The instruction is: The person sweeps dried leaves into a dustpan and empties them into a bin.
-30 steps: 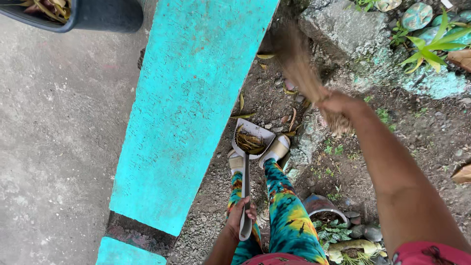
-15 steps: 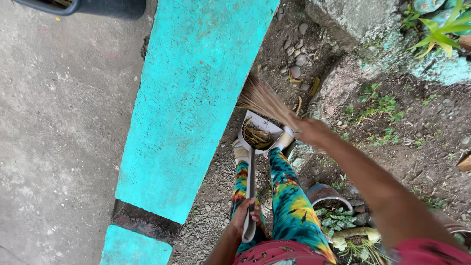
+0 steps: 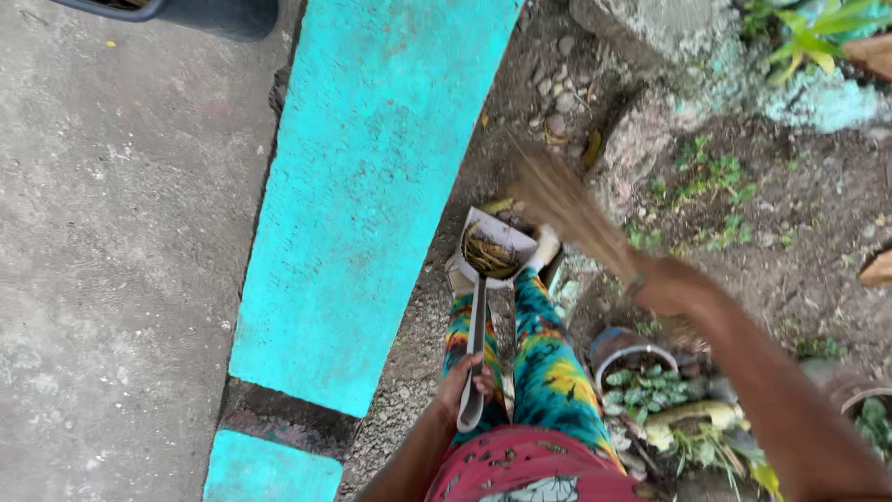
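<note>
Since 0.5 s ago our broom (image 3: 567, 209) swung right; right hand (image 3: 671, 286) grips it at 3 o'clock of the dustpan (image 3: 491, 251), whose handle runs back to our gripping left hand (image 3: 467, 386).

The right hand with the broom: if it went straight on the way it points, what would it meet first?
Probably the dustpan. The right hand points the broom up-left, its bristles already near the pan's far edge; depth is unclear.

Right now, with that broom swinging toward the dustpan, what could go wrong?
The grey long-handled dustpan already holds dry leaves; a hard sweep of the straw hand broom might scatter them. The left hand grips only the handle's end, so the pan could tip. The right hand might brush the round potted plant.
</note>
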